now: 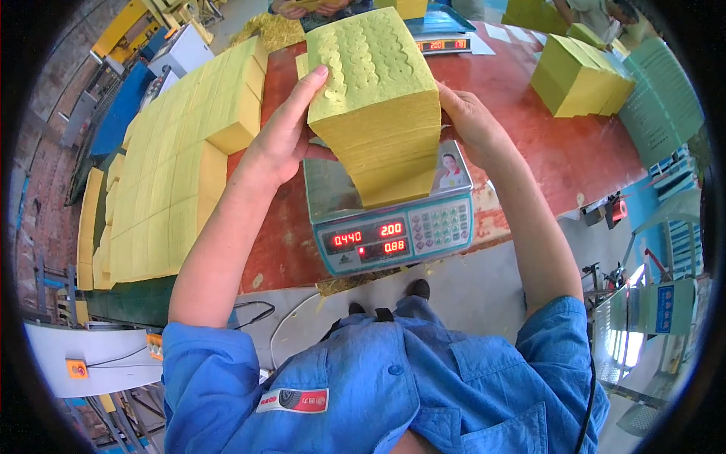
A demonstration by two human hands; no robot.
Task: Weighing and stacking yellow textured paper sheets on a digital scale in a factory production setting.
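A tall stack of yellow joss paper (374, 106), its top sheet punched with rows of coin-like marks, stands on a digital scale (392, 246). The upper part of the stack leans out wider than its base. My left hand (286, 129) is closed on its left side, thumb along the upper edge and fingers partly hidden behind. On the opposite side my right hand (476, 125) presses against the stack, most of its fingers out of sight. The scale has a metal pan, a lit red display and a keypad at its front right.
Rows of yellow paper stacks (170, 170) fill the left of the red table (575, 163). Another paper block (575, 79) sits at the right. A second scale (442, 41) stands at the back, where other people's hands (310, 7) show. Green plastic chairs (665, 98) are at far right.
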